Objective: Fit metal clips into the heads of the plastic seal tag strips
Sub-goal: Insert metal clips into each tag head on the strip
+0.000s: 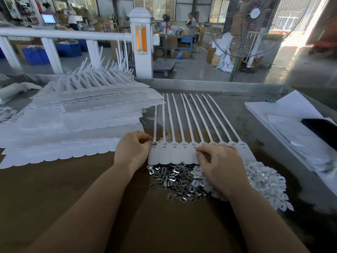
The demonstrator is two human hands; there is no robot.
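Centre of frame: a joined row of seal tag strips (182, 154), white matte plastic, lies flat on the worktop (54, 189). Ten flat tags sit side by side with rounded lower edges; each has a small rectangular head socket at its top, and a long thin tail runs toward the upper centre, the tails fanning slightly rightward. The leftmost socket shows a grey metallic insert; the others look pale, contents unclear.

Left hand (132, 150): fingers curled, fingertips and thumb pinched at the leftmost head. Whether they hold a clip cannot be told. Right hand (218, 165): fingers curled down onto the tags right of the row's middle, fingertips pressing near the heads; anything in its grip is hidden.

Just below the row, touching its lower edge: a loose heap of metal clips (178, 181), small shiny stamped rectangles with a central opening, dark to silver. Lower right, adjoining it: a heap of small white plastic pieces (264, 178).

Left half: a tall layered stack of strip sheets (82, 125), translucent white, scalloped edges, tails bristling upward.

Worktop surface brown and dull near the camera, grey scuffed metal with a raised rim farther back. Right edge: white paper sheets (284, 114) and a black flat object (321, 128).

No legible writing.
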